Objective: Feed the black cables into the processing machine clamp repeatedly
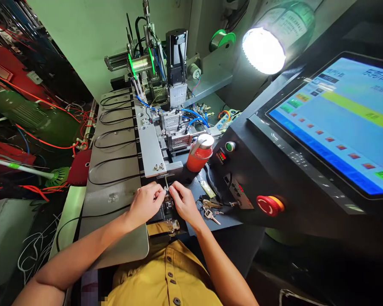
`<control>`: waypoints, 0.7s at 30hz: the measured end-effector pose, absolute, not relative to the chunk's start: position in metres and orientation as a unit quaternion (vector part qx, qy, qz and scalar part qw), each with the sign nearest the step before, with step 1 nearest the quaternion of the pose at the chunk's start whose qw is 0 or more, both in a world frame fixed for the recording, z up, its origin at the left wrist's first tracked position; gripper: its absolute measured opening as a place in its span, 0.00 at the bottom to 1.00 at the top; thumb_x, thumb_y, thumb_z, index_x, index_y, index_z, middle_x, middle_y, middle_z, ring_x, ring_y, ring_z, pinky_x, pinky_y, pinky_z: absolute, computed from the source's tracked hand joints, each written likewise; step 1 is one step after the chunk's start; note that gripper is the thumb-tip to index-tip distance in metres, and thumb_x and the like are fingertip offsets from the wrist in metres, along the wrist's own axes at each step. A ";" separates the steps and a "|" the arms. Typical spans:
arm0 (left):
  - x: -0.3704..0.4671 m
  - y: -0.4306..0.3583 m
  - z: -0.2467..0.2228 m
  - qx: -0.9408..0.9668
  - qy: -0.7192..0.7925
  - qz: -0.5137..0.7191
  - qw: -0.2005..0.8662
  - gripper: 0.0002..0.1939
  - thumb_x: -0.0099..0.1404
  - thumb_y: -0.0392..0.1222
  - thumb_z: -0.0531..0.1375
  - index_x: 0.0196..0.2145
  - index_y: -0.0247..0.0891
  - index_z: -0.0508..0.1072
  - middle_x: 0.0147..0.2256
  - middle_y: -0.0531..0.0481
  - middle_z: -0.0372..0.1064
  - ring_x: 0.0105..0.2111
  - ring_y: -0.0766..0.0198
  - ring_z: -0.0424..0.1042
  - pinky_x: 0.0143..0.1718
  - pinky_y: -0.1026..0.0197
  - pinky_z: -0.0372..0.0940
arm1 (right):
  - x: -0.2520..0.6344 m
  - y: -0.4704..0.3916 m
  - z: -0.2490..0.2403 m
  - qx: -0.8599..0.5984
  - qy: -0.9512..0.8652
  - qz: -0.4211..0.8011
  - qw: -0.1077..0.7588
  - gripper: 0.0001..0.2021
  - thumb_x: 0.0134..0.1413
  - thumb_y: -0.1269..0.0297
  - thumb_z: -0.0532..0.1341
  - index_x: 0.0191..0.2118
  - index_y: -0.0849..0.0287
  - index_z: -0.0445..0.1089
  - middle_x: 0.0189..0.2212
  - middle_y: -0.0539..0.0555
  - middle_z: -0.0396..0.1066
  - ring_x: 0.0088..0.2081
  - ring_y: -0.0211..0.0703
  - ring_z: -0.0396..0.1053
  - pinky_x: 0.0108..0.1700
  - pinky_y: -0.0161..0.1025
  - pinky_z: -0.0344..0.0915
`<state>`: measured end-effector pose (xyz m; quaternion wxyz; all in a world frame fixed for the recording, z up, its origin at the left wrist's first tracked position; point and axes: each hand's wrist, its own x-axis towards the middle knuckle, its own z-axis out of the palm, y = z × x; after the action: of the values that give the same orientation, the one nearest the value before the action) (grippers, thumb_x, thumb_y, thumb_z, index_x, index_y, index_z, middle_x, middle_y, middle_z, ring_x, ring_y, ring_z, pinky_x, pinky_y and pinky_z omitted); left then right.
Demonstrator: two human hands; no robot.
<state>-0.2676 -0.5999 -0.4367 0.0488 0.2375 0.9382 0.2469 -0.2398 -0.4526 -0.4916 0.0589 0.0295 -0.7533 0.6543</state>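
Note:
My left hand is closed, its thumb and fingertips pinched at the front end of the machine's metal rail. Close beside it on the right, my right hand is also closed in a pinch. Between the two sets of fingertips a small part shows, too small to make out. Black cable loops lie in a row over the grey metal plate, their ends reaching the rail. A dark fixture sits just below my fingertips, partly covered by my hands.
A red jar stands right of the rail, with keys in front of it. Farther right are a red stop button and a large touchscreen. A bright lamp hangs above. Wire spools stand behind.

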 end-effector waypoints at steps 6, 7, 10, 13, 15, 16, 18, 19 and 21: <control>-0.259 -0.612 -0.446 0.336 0.921 0.185 -0.067 0.12 0.70 0.37 0.52 0.47 0.43 0.72 0.38 0.50 0.71 0.31 0.68 0.71 0.30 0.68 0.61 | -0.238 -0.460 -0.502 0.004 -0.716 0.693 0.083 0.15 0.65 0.58 0.51 0.26 0.57 0.54 0.22 0.45 0.51 0.26 0.35 0.50 0.28 0.34 0.49; -0.257 -0.615 -0.448 0.364 0.913 0.164 -0.084 0.14 0.71 0.36 0.51 0.49 0.44 0.72 0.38 0.50 0.71 0.30 0.68 0.71 0.30 0.68 0.61 | -0.238 -0.460 -0.503 0.005 -0.717 0.692 0.082 0.16 0.65 0.58 0.51 0.26 0.57 0.54 0.23 0.45 0.51 0.26 0.35 0.50 0.28 0.34 0.49; -0.256 -0.618 -0.450 0.419 0.896 0.082 -0.124 0.16 0.70 0.32 0.50 0.49 0.43 0.72 0.35 0.50 0.73 0.27 0.68 0.69 0.28 0.67 0.60 | -0.237 -0.460 -0.503 0.000 -0.722 0.687 0.082 0.16 0.65 0.57 0.50 0.26 0.56 0.53 0.23 0.45 0.50 0.25 0.35 0.50 0.28 0.34 0.49; -0.258 -0.617 -0.448 0.438 0.887 0.046 -0.141 0.15 0.70 0.31 0.50 0.48 0.39 0.73 0.33 0.50 0.73 0.25 0.68 0.68 0.26 0.66 0.59 | -0.237 -0.461 -0.503 -0.004 -0.723 0.686 0.087 0.16 0.65 0.57 0.50 0.26 0.56 0.53 0.22 0.45 0.49 0.25 0.35 0.49 0.27 0.34 0.49; -0.260 -0.615 -0.446 0.450 0.879 0.048 -0.151 0.14 0.70 0.31 0.50 0.46 0.38 0.73 0.33 0.49 0.74 0.25 0.67 0.68 0.26 0.65 0.59 | -0.237 -0.463 -0.504 -0.002 -0.724 0.684 0.087 0.16 0.65 0.58 0.50 0.26 0.56 0.53 0.22 0.45 0.49 0.25 0.35 0.49 0.27 0.34 0.49; -0.262 -0.614 -0.444 0.462 0.872 0.052 -0.154 0.14 0.70 0.31 0.50 0.46 0.37 0.73 0.34 0.49 0.74 0.25 0.67 0.68 0.25 0.65 0.59 | -0.237 -0.463 -0.505 0.000 -0.726 0.682 0.087 0.16 0.65 0.59 0.50 0.26 0.56 0.53 0.22 0.45 0.50 0.25 0.35 0.49 0.27 0.34 0.50; -0.264 -0.613 -0.440 0.489 0.857 0.057 -0.154 0.14 0.70 0.30 0.49 0.45 0.34 0.73 0.34 0.47 0.74 0.24 0.67 0.68 0.25 0.65 0.60 | -0.237 -0.463 -0.506 0.002 -0.731 0.677 0.086 0.16 0.66 0.59 0.49 0.26 0.56 0.52 0.22 0.45 0.50 0.25 0.35 0.50 0.28 0.34 0.50; -0.265 -0.613 -0.439 0.497 0.853 0.059 -0.150 0.14 0.70 0.30 0.49 0.45 0.34 0.73 0.34 0.47 0.74 0.24 0.67 0.68 0.24 0.65 0.60 | -0.237 -0.461 -0.507 0.002 -0.732 0.676 0.085 0.16 0.66 0.59 0.49 0.26 0.56 0.52 0.22 0.45 0.50 0.25 0.35 0.50 0.28 0.34 0.50; -0.265 -0.617 -0.436 0.486 0.861 0.071 -0.130 0.14 0.70 0.30 0.50 0.46 0.36 0.72 0.36 0.48 0.74 0.26 0.67 0.69 0.26 0.65 0.61 | -0.236 -0.456 -0.507 -0.003 -0.748 0.657 0.093 0.16 0.66 0.60 0.49 0.26 0.56 0.52 0.22 0.45 0.49 0.24 0.35 0.50 0.27 0.34 0.50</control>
<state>-0.2648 -0.6170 -0.4362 -0.1300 0.4860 0.8613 0.0706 -0.2361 -0.4561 -0.5068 0.0928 -0.0028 -0.7480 0.6572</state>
